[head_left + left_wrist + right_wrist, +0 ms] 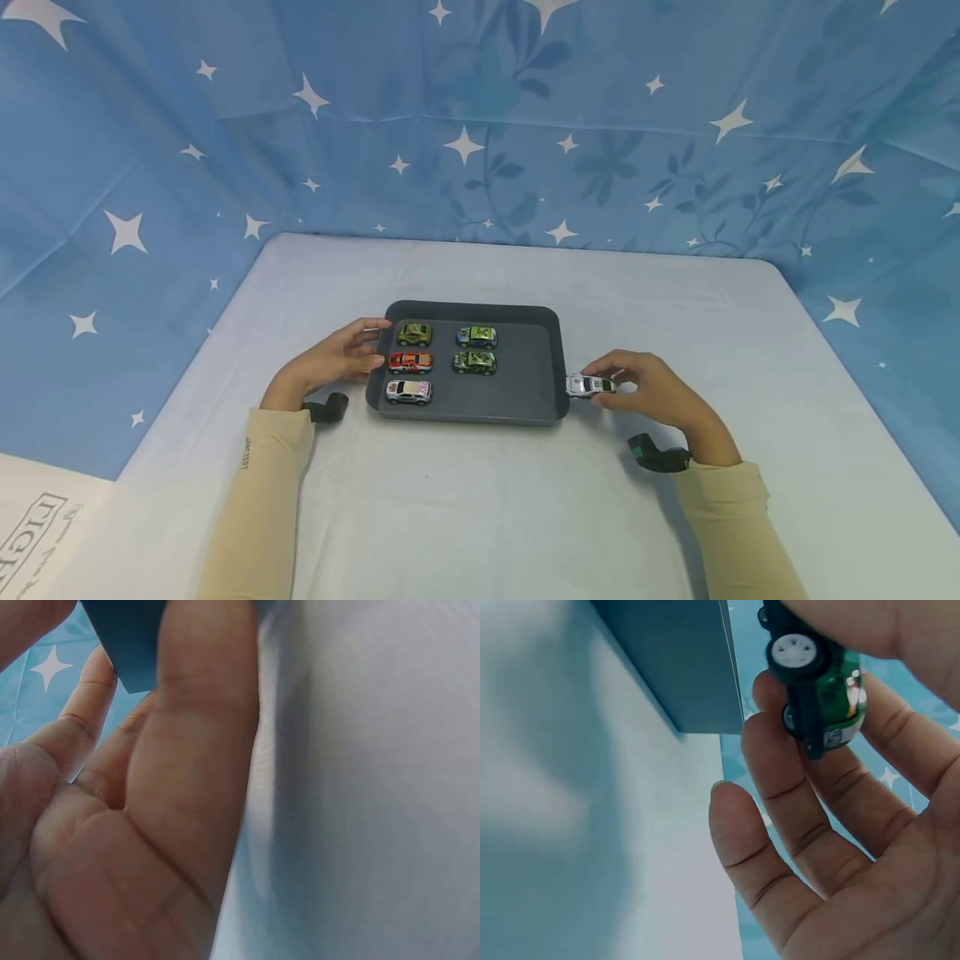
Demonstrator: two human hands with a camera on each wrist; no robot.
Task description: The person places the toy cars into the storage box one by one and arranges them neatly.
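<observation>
My right hand [648, 387] pinches a small toy car [588, 385] between thumb and fingers, right beside the tray's right edge. From above the car looks white and silver; in the right wrist view its toy car side [838, 697] shows green, with a white wheel. A dark grey tray [525, 375] lies in front of me. Along its left rim rest the fingertips of my left hand [337, 358], the fingers fairly straight. Inside stand a green car [415, 335], a red car [410, 362], a white car with a checkered roof [408, 392] and two green-patterned cars [476, 363].
A white cloth covers the table [480, 500]. Behind it hangs a blue curtain [487, 125] with white stars. Black wrist devices [660, 454] sit at both sleeve cuffs. Printed lettering [33, 533] shows at the lower left.
</observation>
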